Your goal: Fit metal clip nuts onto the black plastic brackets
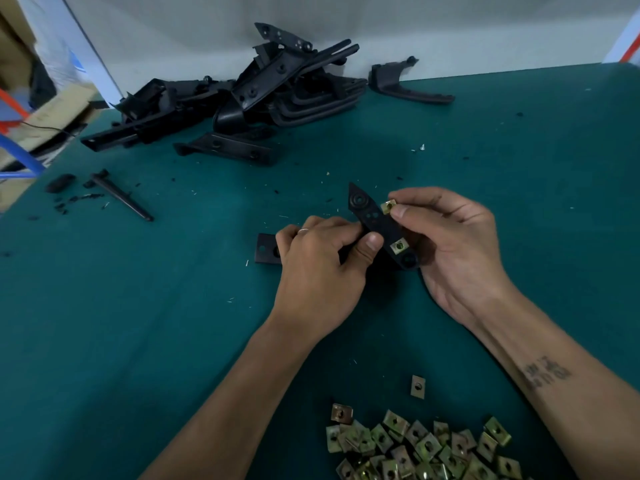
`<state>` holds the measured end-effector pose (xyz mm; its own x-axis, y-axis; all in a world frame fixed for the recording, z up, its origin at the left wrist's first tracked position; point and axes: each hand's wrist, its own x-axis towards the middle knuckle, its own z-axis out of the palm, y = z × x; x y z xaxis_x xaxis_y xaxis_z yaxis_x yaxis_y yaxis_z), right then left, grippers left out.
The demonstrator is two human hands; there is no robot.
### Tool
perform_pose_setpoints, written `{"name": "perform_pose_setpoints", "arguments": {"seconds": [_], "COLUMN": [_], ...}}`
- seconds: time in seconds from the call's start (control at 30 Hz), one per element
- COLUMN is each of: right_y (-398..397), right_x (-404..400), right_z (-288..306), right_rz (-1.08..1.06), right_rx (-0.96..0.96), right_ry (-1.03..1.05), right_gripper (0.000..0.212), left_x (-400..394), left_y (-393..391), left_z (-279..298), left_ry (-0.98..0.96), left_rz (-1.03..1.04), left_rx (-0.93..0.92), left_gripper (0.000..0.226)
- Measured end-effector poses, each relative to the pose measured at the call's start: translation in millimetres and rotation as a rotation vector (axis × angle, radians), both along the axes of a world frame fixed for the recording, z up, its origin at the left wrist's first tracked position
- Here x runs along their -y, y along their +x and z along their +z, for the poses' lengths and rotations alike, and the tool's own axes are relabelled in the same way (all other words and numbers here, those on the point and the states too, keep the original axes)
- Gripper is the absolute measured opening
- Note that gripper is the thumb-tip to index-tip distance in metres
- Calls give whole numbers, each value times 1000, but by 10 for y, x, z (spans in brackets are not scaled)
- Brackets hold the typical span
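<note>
Head view, bracket: a black plastic bracket [375,225] is held above the green tabletop [173,306], near the middle of the frame, its pointed end toward 11 o'clock.
Head view, left hand: the left hand [318,268] grips the bracket's lower left part, fingers curled round it and thumb pressed on its face.
Head view, right hand: the right hand [446,244] pinches a clip nut [389,206] between thumb and forefinger at the bracket's edge, toward 1 o'clock of the bracket's middle.
Head view, fitted nut: another clip nut [399,245] already sits on the bracket near its lower end, at about 5 o'clock.
Head view, supply: loose clip nuts [422,448] lie heaped at 6 o'clock of the frame; a pile of brackets [242,98] lies at 12 o'clock.
Seating: the pinched nut looks only partly on, though the thumb hides its lower edge.
Doing it well: keep the left grip firm, line the nut's mouth square with the bracket edge, and slide it until its threaded hole sits over the bracket's hole; a skewed push would likely jam it.
</note>
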<state>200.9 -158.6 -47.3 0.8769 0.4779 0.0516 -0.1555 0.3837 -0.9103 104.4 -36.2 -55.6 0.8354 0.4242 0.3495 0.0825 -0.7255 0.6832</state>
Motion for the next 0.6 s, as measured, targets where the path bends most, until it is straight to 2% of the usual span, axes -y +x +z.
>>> {"name": "perform_pose_setpoints", "arguments": {"seconds": [0.27,0.47,0.6], "right_y": [-73,-83,-123], "right_x": [-6,-29,-27], "right_z": [3,33,43], "right_rz": [-66,-169,-101], "right_rx": [77,131,111], "right_ry": [-61,-50,-88], "right_gripper": [17,26,23], "left_x": [0,3,3], "left_y": [15,23,23], "left_z": [-22,-37,-34], "left_ry": [1,14,8], "left_rz": [-8,-16,-17], "left_rx": [27,24,26], "left_gripper": [38,35,32]}}
